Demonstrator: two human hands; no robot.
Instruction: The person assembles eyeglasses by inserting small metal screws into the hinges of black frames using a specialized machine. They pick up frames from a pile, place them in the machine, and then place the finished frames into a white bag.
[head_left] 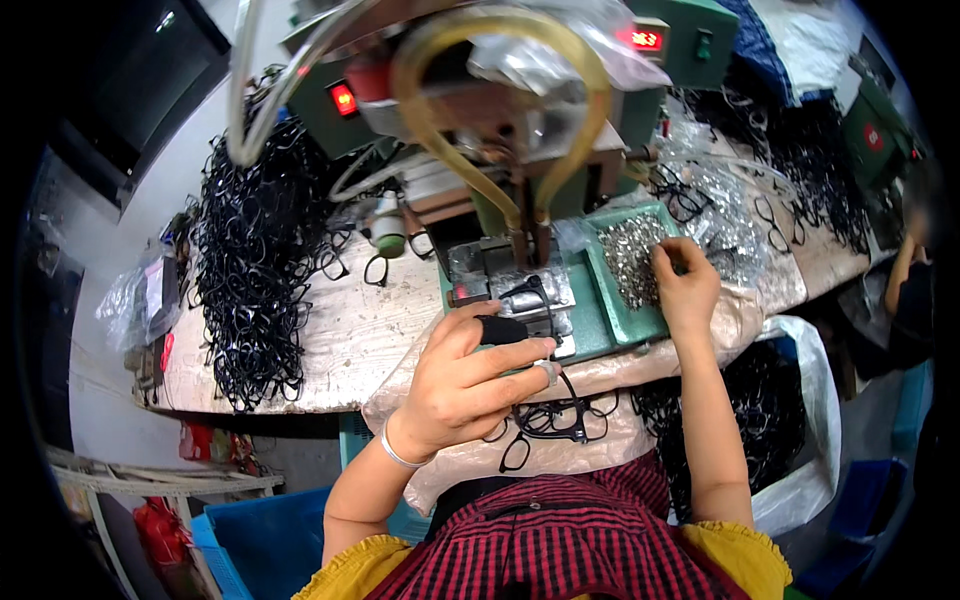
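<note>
My left hand (pixel 465 390) is closed on a black eyeglass frame (pixel 535 290), holding it at the metal fixture (pixel 485 265) below the machine's two upright electrodes (pixel 530 235). A black patch of material shows by its fingers. My right hand (pixel 690 290) has its fingertips pinched together over the right side of a green tray (pixel 625 328). Loose small metal parts (pixel 632 262) fill much of that tray; whatever the right fingertips hold is too small to make out. Several black eyeglass frames (pixel 550 422) lie on the cloth across my lap, just below the left hand.
A large heap of black eyeglass frames (pixel 255 260) covers the table's left side. More frames (pixel 815 170) are piled at the far right. A thick yellowish hose (pixel 598 90) loops in front of the machine. An open white sack (pixel 815 430) of black frames stands at lower right.
</note>
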